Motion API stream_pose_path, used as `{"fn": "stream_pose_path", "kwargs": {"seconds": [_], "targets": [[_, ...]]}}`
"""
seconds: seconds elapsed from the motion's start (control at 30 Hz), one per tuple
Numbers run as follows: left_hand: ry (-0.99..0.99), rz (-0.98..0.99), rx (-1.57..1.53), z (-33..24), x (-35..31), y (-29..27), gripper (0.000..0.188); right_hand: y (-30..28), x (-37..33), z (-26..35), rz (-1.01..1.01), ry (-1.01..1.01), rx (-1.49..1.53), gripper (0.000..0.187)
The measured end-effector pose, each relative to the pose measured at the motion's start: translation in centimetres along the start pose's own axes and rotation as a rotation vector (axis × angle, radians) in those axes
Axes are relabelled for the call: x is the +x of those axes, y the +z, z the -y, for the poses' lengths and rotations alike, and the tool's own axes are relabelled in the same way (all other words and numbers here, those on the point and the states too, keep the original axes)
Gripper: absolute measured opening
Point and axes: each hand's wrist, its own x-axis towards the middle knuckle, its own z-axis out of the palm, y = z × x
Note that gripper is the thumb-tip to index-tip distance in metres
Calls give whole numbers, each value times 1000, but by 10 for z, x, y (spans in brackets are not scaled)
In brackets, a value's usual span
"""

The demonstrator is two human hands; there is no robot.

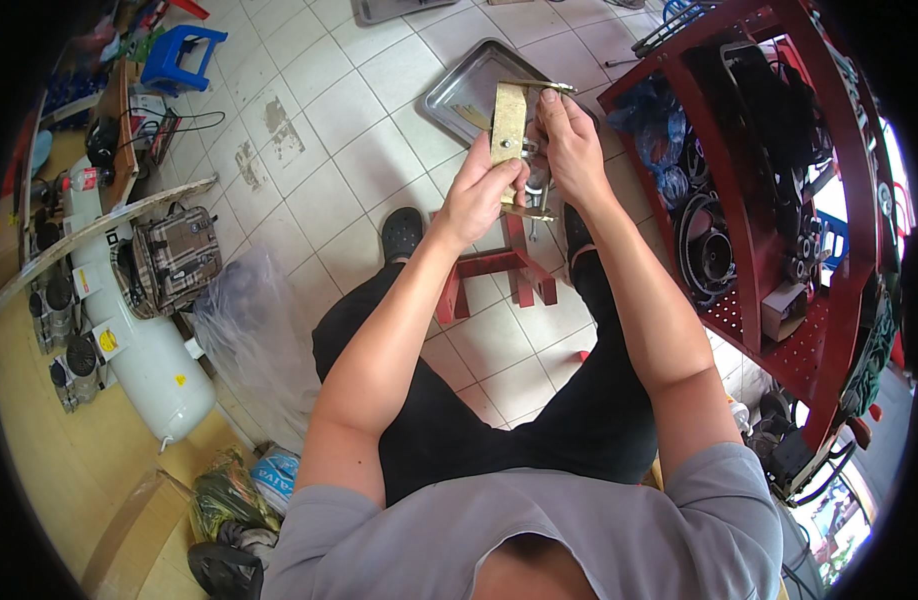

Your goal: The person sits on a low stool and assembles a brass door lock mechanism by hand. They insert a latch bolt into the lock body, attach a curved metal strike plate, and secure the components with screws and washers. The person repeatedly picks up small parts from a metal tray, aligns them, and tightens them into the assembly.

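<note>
Both my hands hold a yellowish metal bracket (pixel 508 125), raised in front of me above the tiled floor. Its long flat face carries a bolt head, and flanges stick out at its two ends. My left hand (pixel 476 195) is closed round the near left part, thumb lying on the flat face. At the far flange, my right hand (pixel 572 140) pinches the metal with its thumb on top. A rod and some bolt ends show between the hands, partly hidden by the fingers. Beneath the bracket stands a dark red metal stand (pixel 491 264), between my feet.
A metal tray (pixel 447 98) lies on the floor just beyond the bracket. To the right rises a red tool rack (pixel 744 190) with coiled parts. On the left are a white cylindrical tank (pixel 159 375), a checked bag (pixel 179 260), clear plastic sheeting (pixel 254 320) and a blue stool (pixel 182 58).
</note>
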Motion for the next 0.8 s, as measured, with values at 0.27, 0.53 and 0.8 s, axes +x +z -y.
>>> {"fn": "stream_pose_path", "kwargs": {"seconds": [0.27,0.53,0.8], "targets": [[-109,32,-129,-10,0,-10,46,1,0,7,9,24,-57,37],[-158,-163,-71,-10,1,-5,66,3,-5,9,162,29,-213,39],[-161,-220,25,-6,1,-13,61,-13,3,12,38,-88,-666,29]]}}
